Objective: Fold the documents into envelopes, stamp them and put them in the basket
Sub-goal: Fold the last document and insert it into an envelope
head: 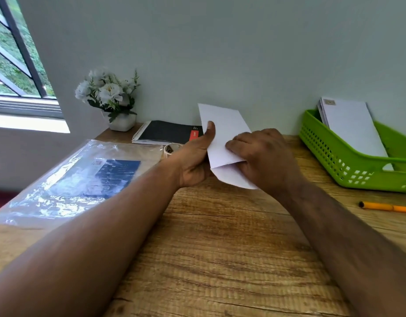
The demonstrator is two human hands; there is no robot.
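Note:
I hold a white envelope (pixel 225 131) tilted up above the wooden desk (pixel 220 236), its flap hanging open at the near end. My left hand (pixel 195 161) grips its left edge, thumb pressed on the front face. My right hand (pixel 263 159) grips the near end by the flap, fingers curled over the front. Whether a document is inside is hidden. The green basket (pixel 334 156) stands at the right with a few stamped white envelopes (pixel 350 126) leaning in it.
A clear plastic packet (pixel 71 179) with a blue label lies at the left. A spiral notebook (pixel 167 132), a tape roll (pixel 171 148) and a flower pot (pixel 119 122) sit at the back. An orange pen (pixel 387 207) lies at the right.

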